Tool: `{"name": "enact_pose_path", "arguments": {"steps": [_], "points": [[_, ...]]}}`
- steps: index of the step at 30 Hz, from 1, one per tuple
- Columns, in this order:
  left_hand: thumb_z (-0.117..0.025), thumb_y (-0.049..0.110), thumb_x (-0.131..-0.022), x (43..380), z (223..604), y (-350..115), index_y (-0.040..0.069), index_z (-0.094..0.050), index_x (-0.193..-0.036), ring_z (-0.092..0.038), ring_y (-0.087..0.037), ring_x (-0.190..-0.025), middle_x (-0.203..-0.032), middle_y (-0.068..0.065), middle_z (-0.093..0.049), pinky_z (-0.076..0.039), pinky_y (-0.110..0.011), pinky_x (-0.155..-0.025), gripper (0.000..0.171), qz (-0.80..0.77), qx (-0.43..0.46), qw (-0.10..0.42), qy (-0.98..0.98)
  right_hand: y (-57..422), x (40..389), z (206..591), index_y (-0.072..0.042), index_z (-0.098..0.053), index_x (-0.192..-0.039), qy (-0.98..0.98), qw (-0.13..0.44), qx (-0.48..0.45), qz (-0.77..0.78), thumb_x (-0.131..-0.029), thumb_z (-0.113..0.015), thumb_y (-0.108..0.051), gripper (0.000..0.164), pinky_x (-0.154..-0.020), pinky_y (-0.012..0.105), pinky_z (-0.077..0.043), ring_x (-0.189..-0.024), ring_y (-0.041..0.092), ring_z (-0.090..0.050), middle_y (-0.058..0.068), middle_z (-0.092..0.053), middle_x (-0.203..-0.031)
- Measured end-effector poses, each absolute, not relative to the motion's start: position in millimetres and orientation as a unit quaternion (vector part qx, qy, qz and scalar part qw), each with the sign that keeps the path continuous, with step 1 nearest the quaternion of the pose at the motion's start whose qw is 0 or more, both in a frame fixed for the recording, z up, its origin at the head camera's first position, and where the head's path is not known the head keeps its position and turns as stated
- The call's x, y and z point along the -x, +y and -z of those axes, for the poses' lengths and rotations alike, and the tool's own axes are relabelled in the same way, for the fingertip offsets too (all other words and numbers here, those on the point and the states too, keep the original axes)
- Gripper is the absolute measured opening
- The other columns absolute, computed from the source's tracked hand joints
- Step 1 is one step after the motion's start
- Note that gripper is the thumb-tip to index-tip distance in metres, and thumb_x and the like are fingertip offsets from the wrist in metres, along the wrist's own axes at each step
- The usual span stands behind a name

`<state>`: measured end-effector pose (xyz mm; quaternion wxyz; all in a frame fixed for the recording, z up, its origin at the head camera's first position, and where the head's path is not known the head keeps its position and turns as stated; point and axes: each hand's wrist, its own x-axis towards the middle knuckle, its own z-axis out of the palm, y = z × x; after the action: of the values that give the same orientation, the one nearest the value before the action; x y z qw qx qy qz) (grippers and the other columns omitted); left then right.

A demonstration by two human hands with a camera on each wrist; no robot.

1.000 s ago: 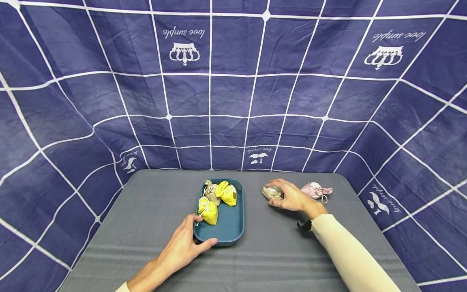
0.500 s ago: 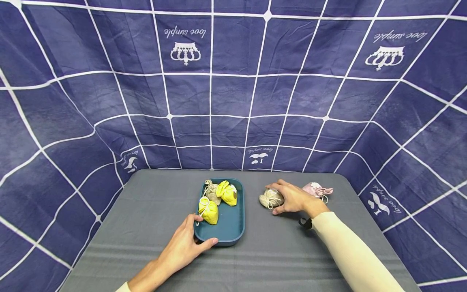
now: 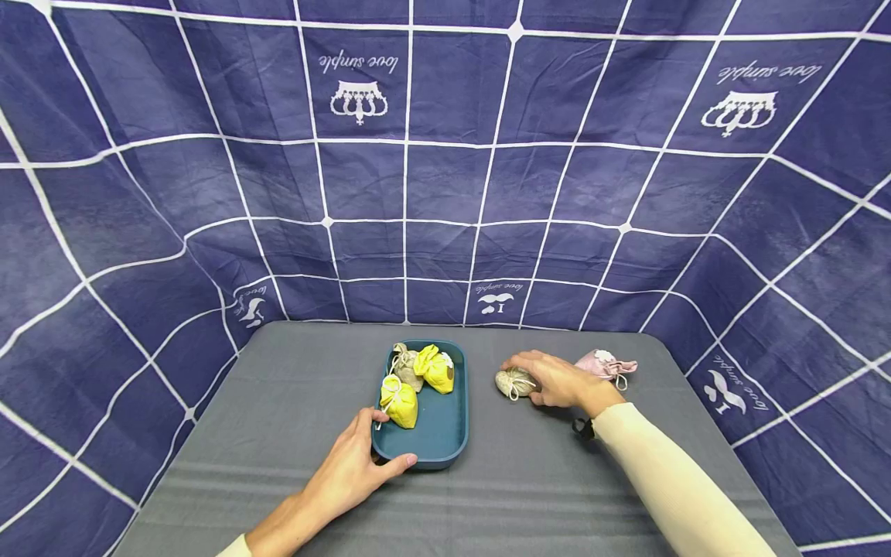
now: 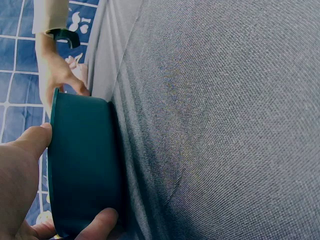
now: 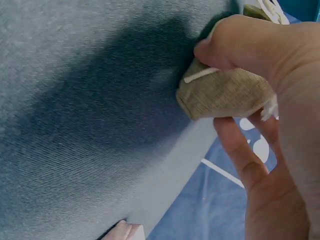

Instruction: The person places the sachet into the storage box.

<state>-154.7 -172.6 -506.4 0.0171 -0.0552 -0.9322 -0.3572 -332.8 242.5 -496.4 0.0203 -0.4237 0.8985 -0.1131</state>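
Note:
My left hand holds the near left corner of a teal tray, thumb on the front rim and fingers at the left side. The left wrist view shows thumb and fingers about the tray's outer wall. To the right of the tray, my right hand grips a small beige drawstring pouch; its white cord bow faces the near left. In the right wrist view, thumb and fingers lie on opposite sides of this pouch, above the cloth.
Inside the tray lie two yellow drawstring pouches, one near the left wall, one farther back, and a beige pouch beside them. A pink pouch lies behind my right hand. Blue gridded cloth hangs around the grey table.
The beige pouch outside the tray has turned, so its cord bow now shows on the near left. My right fingers and thumb have come in around it. The left hand holds still.

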Motion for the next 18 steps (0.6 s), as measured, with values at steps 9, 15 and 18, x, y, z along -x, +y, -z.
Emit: {"name": "enact_pose_path", "arguments": {"steps": [9,15,18], "points": [[-0.102,0.059,-0.086,154.7,504.4,-172.5,0.010,-0.062,-0.140,-0.074,-0.031,-0.129,-0.141,-0.011,-0.073,-0.061,-0.056,-0.111,0.083,0.356,0.054,0.017,-0.933,239.6,330.7,494.6,-0.013,-0.069,-0.156,0.902,-0.014,0.415,0.116,-0.091,-0.092,-0.011,0.069,-0.105,0.054,-0.062,-0.122,0.029,-0.072,0.006,-0.078,-0.136],[-0.103,0.057,-0.086,155.0,505.2,-171.9,0.009,-0.061,-0.140,-0.074,-0.030,-0.127,-0.141,-0.011,-0.074,-0.062,-0.055,-0.110,0.083,0.358,0.054,0.020,-0.932,238.4,326.8,495.6,-0.009,-0.068,-0.158,0.898,-0.032,0.414,0.146,-0.092,-0.089,-0.013,0.069,-0.102,0.051,-0.063,-0.119,0.025,-0.073,0.010,-0.075,-0.138],[-0.103,0.057,-0.086,155.3,507.0,-171.3,0.009,-0.061,-0.140,-0.075,-0.030,-0.127,-0.140,-0.011,-0.074,-0.062,-0.054,-0.109,0.083,0.359,0.056,0.021,-0.931,237.8,323.5,494.8,-0.011,-0.067,-0.160,0.899,-0.035,0.406,0.157,-0.092,-0.090,-0.014,0.071,-0.100,0.047,-0.064,-0.116,0.021,-0.072,0.009,-0.074,-0.138]]}}
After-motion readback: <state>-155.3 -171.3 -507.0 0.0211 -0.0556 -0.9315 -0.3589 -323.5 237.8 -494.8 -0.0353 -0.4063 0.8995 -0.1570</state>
